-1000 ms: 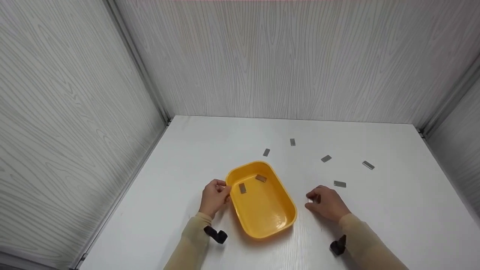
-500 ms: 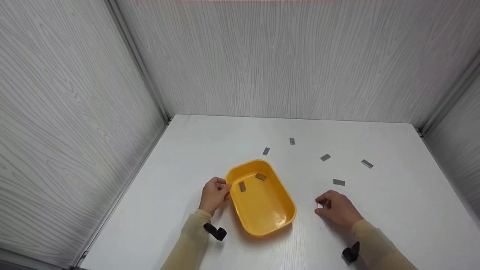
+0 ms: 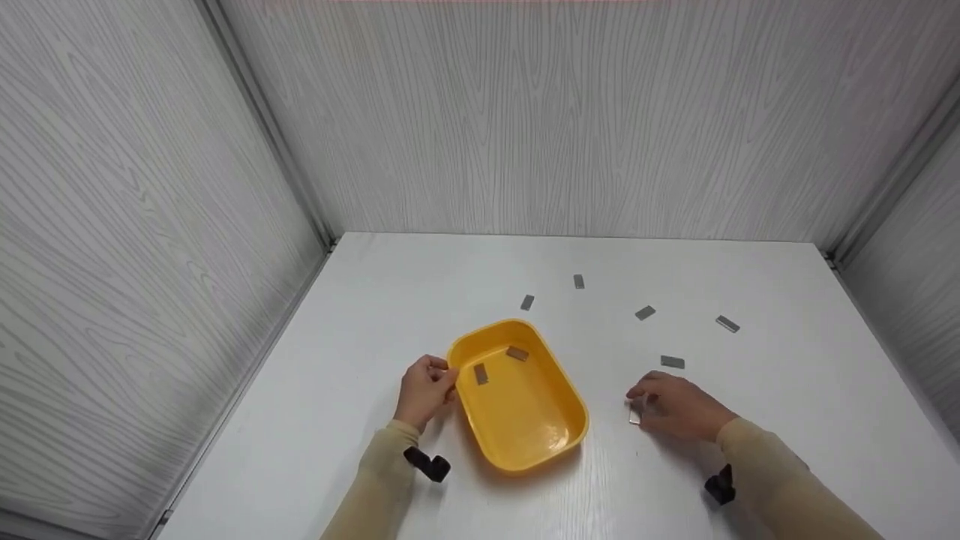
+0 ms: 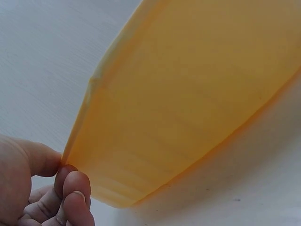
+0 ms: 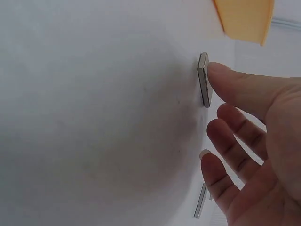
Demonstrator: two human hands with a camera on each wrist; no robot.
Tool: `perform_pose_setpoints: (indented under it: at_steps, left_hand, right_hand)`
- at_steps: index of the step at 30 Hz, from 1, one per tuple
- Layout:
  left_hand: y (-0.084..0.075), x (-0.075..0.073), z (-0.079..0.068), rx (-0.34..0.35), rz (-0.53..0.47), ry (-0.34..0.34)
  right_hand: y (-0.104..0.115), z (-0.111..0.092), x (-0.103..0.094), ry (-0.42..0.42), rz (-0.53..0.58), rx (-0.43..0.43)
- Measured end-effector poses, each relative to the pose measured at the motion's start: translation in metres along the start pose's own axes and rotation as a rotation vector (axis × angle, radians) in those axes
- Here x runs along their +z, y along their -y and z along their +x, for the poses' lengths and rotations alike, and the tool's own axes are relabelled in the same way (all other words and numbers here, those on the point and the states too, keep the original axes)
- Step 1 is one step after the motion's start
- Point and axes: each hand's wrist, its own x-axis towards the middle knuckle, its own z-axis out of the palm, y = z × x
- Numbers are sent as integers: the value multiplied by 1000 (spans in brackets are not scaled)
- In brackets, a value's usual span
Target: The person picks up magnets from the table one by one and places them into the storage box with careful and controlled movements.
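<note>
A yellow plastic tray (image 3: 525, 405) stands on the white table with two grey metal pieces inside, one piece (image 3: 481, 373) near its left wall and another piece (image 3: 517, 352) near the back. My left hand (image 3: 424, 390) pinches the tray's left rim between thumb and fingers; the left wrist view shows the yellow wall (image 4: 178, 108) close up. To the tray's right, my right hand (image 3: 682, 405) is low over the table beside a small shiny metal block (image 5: 204, 80). Its thumb tip is at the block, seemingly touching it, while the other fingers are spread apart from it.
Several more flat metal pieces lie scattered behind and right of the tray, among them one piece (image 3: 673, 361) just beyond my right hand and one piece (image 3: 727, 324) farther right. Wood-grained panels (image 3: 570, 120) enclose the table at the back and both sides.
My right hand moved right, away from the tray, with the metal block between its fingers, then its fingers loosened and the block now lies on the table. My left hand stays on the rim.
</note>
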Motion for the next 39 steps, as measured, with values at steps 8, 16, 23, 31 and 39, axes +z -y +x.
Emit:
perform_pose_setpoints:
  at_steps: [8, 16, 23, 31, 39]
  left_hand:
    - [3, -1, 1, 73, -31, 12]
    - [3, 0, 0, 73, -42, 12]
    - [2, 0, 0, 47, -30, 4]
    - [-1, -1, 2, 23, -18, 4]
    - [2, 0, 1, 33, -17, -3]
  right_hand:
    - [-3, 3, -4, 12, -69, -106]
    - [-7, 7, 1, 41, -68, -134]
    - [-7, 7, 6, 3, -17, -61]
    - [-7, 9, 13, -52, 21, 83]
    - [-7, 10, 16, -37, 31, 111]
